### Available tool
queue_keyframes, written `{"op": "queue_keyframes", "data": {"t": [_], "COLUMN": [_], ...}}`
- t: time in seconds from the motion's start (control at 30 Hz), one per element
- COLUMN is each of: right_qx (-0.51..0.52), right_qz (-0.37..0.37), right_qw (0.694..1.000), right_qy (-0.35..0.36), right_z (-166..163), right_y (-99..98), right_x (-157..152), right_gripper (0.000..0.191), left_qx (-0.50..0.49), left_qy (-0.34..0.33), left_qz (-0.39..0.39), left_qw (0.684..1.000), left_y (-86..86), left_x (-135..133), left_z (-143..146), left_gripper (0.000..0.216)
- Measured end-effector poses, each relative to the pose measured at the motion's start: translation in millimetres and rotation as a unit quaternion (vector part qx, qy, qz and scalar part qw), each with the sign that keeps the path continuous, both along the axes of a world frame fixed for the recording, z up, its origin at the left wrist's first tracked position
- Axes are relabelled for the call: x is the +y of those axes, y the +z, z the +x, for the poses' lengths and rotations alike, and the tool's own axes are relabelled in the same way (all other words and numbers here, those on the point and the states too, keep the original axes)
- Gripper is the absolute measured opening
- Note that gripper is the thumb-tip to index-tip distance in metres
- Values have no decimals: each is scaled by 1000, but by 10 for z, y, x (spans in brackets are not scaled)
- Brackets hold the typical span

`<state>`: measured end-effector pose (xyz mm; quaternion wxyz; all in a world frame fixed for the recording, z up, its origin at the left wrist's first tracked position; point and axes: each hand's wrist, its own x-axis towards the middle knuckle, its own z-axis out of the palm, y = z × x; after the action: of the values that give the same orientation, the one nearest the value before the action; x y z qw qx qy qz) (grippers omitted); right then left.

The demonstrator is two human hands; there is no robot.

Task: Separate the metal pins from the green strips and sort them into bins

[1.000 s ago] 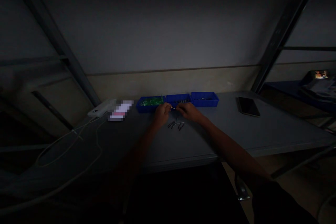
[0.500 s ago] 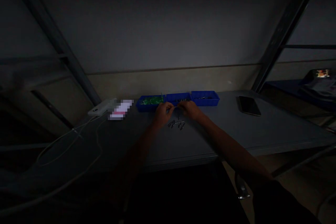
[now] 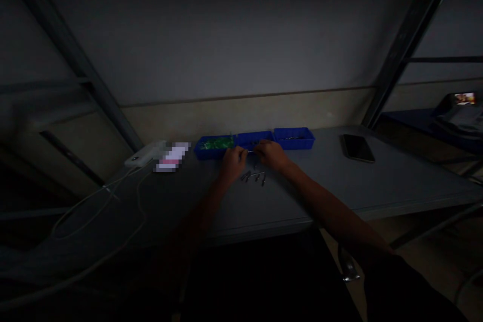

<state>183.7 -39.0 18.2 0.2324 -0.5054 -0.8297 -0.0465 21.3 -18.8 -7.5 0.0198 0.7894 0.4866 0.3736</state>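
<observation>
The scene is very dark. My left hand point(image 3: 233, 160) and my right hand point(image 3: 270, 154) are close together over the grey table point(image 3: 377, 186), fingers curled. Between them they pinch a thin metal pin point(image 3: 250, 151). Just behind the hands stand three blue trays in a row: the left tray point(image 3: 215, 145) holds green parts, the middle tray point(image 3: 255, 138) and the right tray point(image 3: 294, 138) hold small dark parts. A few small metal pieces point(image 3: 254, 176) lie on the table right in front of my hands.
A dark phone point(image 3: 356, 148) lies on the table at the right. A white power bank point(image 3: 145, 155) with a cable trailing left sits beside a blurred card point(image 3: 171, 157). Metal frame posts rise at both sides.
Both hands have stayed together on the pin, shifting only slightly. The view has tilted a little, so everything sits a bit higher in the picture.
</observation>
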Motion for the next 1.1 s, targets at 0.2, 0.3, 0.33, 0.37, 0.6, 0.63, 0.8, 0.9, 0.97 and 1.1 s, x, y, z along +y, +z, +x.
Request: {"op": "queue_keyframes", "data": {"t": [0.2, 0.3, 0.33, 0.37, 0.6, 0.63, 0.8, 0.9, 0.97, 1.1], "right_qx": [86, 109, 113, 115, 125, 137, 192, 172, 151, 103], "right_qz": [28, 34, 38, 42, 52, 54, 50, 23, 3, -45], "right_qw": [995, 992, 992, 992, 978, 968, 895, 910, 942, 986], "right_qy": [39, 46, 39, 28, -158, -203, -400, -377, -299, -125], "right_z": [45, 77, 93, 111, 412, 485, 811, 809, 709, 430], "right_y": [-16, -23, -23, -20, 42, 45, 20, 14, 14, -27], "right_x": [6, 22, 31, 42, 129, 139, 164, 171, 175, 178], "right_gripper": [18, 20, 21, 22, 30, 31, 40, 34, 28, 24], "left_qx": [-15, -35, -39, -38, 69, 88, 154, 164, 165, 160], "left_qy": [-10, -24, -26, -29, -7, 8, 48, 53, 53, 51], "left_qz": [-51, -77, -84, -90, -135, -136, -130, -135, -140, -143], "left_qw": [999, 996, 995, 995, 988, 987, 978, 976, 975, 975], "left_y": [33, 28, 21, 14, 5, 10, 20, 13, 5, -15], "left_x": [-36, -53, -55, -57, -125, -149, -247, -243, -217, -169], "left_z": [9, 9, 11, 12, 52, 66, 149, 165, 153, 115], "left_gripper": [34, 36, 36, 36, 31, 31, 33, 23, 19, 18]}}
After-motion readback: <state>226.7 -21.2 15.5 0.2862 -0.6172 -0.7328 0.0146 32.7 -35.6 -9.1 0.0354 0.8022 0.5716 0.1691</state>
